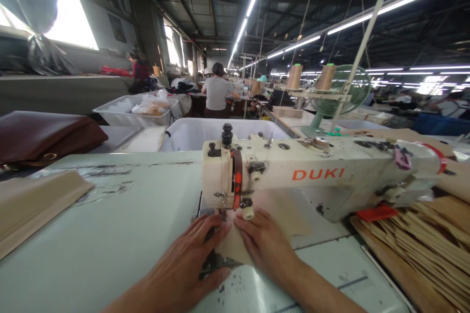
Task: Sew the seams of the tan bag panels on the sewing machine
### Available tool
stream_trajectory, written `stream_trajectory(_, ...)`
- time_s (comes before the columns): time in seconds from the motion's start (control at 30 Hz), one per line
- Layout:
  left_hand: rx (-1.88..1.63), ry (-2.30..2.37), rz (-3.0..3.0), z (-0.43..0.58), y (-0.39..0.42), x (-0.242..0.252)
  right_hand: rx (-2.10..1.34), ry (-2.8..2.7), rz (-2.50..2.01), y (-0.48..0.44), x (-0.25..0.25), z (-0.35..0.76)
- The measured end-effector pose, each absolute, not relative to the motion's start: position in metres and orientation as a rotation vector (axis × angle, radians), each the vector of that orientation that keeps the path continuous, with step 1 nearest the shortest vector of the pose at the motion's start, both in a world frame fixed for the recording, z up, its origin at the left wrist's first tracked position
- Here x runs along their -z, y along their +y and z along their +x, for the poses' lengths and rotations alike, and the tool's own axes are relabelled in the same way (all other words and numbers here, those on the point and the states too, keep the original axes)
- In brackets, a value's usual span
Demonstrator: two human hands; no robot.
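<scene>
A piece of beige material point(232, 247) lies under the needle area of a white sewing machine point(271, 168) marked DUKI. My left hand point(191, 254) rests at the left of the needle, fingers stretched toward it and thumb spread apart. Its fingertips touch the material's left edge. On the other side, my right hand point(266, 239) lies over the beige piece, fingers extended and pressing down from above. The needle and presser foot are partly hidden behind the fingertips. More of the beige material point(286, 210) extends under the machine arm.
Another beige piece point(33, 200) lies at the table's left, near a brown leather item point(47, 134). Many beige strips point(422, 244) are stacked at right. Behind the machine stand a white bin point(220, 129), thread cones point(294, 77) and a green fan point(343, 90). A person point(216, 90) sits farther back.
</scene>
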State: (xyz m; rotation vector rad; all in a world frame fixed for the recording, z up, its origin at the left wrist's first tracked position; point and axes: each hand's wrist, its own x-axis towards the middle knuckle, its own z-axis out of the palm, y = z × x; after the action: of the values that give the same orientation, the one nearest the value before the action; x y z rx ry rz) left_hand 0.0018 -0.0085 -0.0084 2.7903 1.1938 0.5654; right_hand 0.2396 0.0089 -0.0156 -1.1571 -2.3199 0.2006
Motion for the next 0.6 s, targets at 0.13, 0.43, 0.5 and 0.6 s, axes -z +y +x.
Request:
stream_trajectory(0.13, -0.56, 1.222, 2.757, 0.003, -0.009, 0.01, -0.196, -2.348, -1.149, 0.009, 0.019, 0.242)
stream_trajectory(0.43, -0.546, 1.248, 2.7, 0.003, -0.005, 0.012, -0.096, -2.363, -1.197, 0.006, 0.022, 0.237)
stream_trajectory(0.5, -0.488, 1.244, 2.683, 0.004, -0.005, 0.008, -0.068, -2.422, -1.246, 0.012, 0.017, 0.239)
stream_trajectory(0.6, -0.42, 1.217, 2.67, 0.004, -0.004, 0.0, -0.008, -2.537, -1.396, 0.032, -0.001, 0.249)
